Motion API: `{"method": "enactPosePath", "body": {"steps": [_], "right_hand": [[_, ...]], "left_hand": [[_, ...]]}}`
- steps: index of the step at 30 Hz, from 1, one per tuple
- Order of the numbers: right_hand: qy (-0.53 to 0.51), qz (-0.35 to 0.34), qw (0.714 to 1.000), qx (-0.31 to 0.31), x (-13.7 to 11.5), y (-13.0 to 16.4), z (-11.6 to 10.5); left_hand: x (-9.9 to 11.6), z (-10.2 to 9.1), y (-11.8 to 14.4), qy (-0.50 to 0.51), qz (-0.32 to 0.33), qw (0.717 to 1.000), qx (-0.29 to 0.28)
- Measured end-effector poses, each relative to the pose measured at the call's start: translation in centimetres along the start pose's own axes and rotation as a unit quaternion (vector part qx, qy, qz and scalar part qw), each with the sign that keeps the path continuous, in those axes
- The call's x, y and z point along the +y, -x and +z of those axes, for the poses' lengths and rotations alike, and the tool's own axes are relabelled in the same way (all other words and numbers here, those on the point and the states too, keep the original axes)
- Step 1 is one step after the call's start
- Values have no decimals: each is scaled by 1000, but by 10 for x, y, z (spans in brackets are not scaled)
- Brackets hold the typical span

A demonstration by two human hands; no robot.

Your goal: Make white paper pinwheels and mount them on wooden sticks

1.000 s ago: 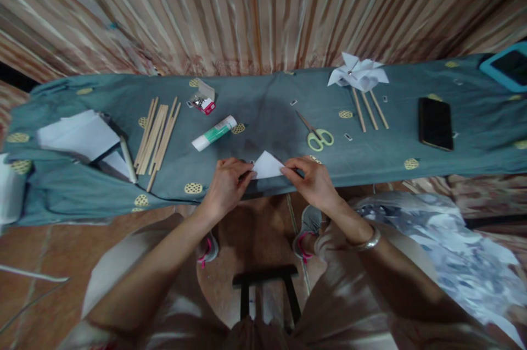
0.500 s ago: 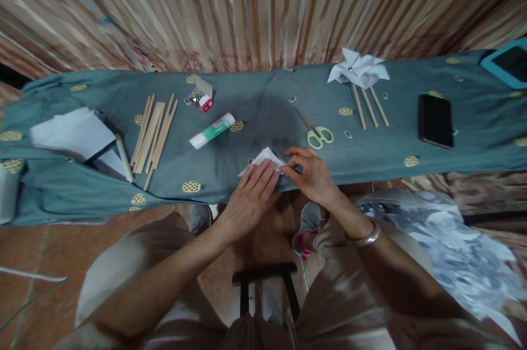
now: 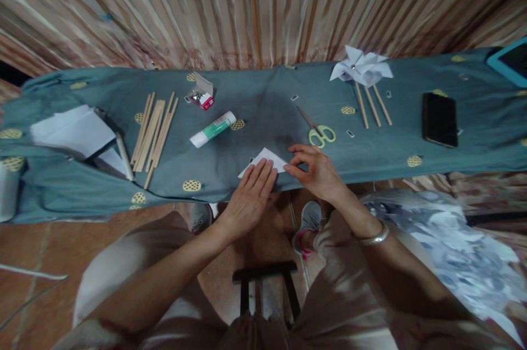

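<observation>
Folded white paper (image 3: 267,159) lay near the front edge of the blue-green cloth (image 3: 263,114), roughly in the middle of the long table. Your left hand (image 3: 251,196) lay flat on it, fingers straight and together, covering its near corner. Your right hand (image 3: 315,171) touched the paper's right tip, thumb and forefinger drawn together there; whether they actually pinched the paper, you couldn't tell from this view. A metal bangle (image 3: 373,237) sat on your right wrist.

Just beyond your right hand were scissors (image 3: 317,130) with pale green handles. To the left of the paper a glue stick (image 3: 213,129) lay on its side, and behind it a small open box of staples (image 3: 200,94). Farther left was a bundle of wooden sticks (image 3: 154,130), then a stack of white sheets (image 3: 72,130) with a pen (image 3: 123,155) beside it.

At the far right edge of the cloth a finished paper pinwheel (image 3: 361,67) rested over three sticks (image 3: 373,105). A black phone (image 3: 439,119) lay face down well to the right.
</observation>
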State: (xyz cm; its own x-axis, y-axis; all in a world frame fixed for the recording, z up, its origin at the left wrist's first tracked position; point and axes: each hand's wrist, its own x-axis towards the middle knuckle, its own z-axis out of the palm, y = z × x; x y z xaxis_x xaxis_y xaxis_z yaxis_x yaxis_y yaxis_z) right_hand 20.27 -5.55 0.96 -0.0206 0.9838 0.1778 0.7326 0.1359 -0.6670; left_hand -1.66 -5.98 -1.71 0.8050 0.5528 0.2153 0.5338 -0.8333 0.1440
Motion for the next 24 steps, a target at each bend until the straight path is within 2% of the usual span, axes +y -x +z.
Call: {"method": "enactPosePath", "body": {"steps": [18, 24], "right_hand": [[14, 3, 1000, 7, -3, -2, 1], [48, 2, 998, 33, -11, 3, 8]], "left_hand": [[0, -7, -5, 1, -3, 1000, -20], [2, -6, -6, -23, -4, 999, -30]]}}
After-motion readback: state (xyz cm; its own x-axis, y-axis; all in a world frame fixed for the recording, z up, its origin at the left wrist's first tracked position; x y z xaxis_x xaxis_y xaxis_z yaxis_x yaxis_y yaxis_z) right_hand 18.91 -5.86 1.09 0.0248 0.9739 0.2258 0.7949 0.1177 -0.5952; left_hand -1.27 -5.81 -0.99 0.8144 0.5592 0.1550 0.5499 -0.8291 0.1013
